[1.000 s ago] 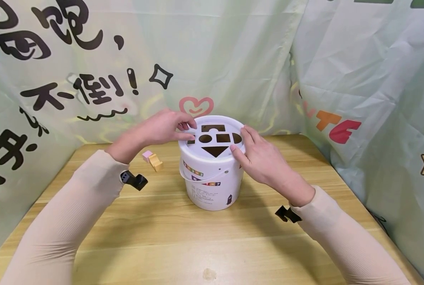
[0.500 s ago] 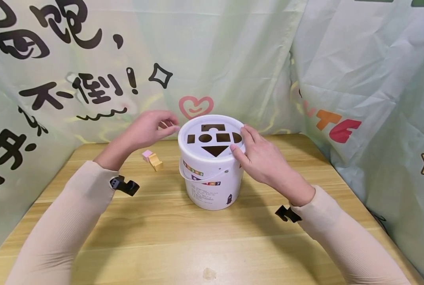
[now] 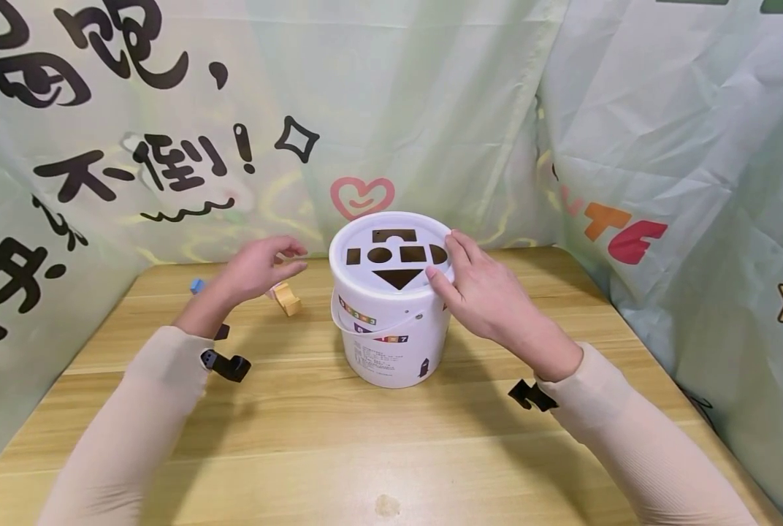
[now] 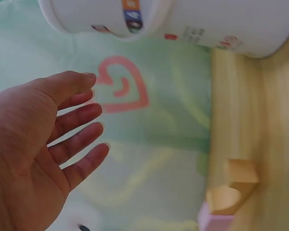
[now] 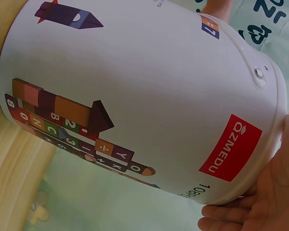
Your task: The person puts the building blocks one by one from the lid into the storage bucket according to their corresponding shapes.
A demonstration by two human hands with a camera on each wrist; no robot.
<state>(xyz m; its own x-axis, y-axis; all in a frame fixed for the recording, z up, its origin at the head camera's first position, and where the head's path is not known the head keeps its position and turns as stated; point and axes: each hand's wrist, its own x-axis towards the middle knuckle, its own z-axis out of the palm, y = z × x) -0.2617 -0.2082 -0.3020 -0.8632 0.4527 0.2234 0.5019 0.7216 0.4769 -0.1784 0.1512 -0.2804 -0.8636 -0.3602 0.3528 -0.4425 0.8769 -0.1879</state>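
A white lidded bucket [image 3: 398,365] stands upright on the table, its lid [image 3: 360,276] cut with several shaped holes. My right hand [image 3: 486,296] rests against the lid's right rim, thumb on the top and fingers spread along the far edge. In the right wrist view its fingers [image 5: 226,215] lie fairly straight beside the rim. Left of the bucket my left hand [image 3: 255,269] hovers with relaxed fingers and holds nothing. Below and behind it lie a yellow notched block [image 3: 288,300] and a pink block [image 4: 216,221] touching it. The hand partly covers the pink one in the head view.
A small blue block [image 3: 197,286] lies farther left, beyond my left wrist. A dark purple piece [image 3: 222,332] shows beside that wrist, partly hidden. Printed curtains [image 3: 431,109] stand behind and beside the wooden table [image 3: 339,453]. The bucket's handle [image 3: 345,325] hangs down in front.
My left hand has drawn back from above the lid, leftward and down towards the yellow and pink blocks. The blue block and the dark piece have come into view. My right hand stays on the rim.
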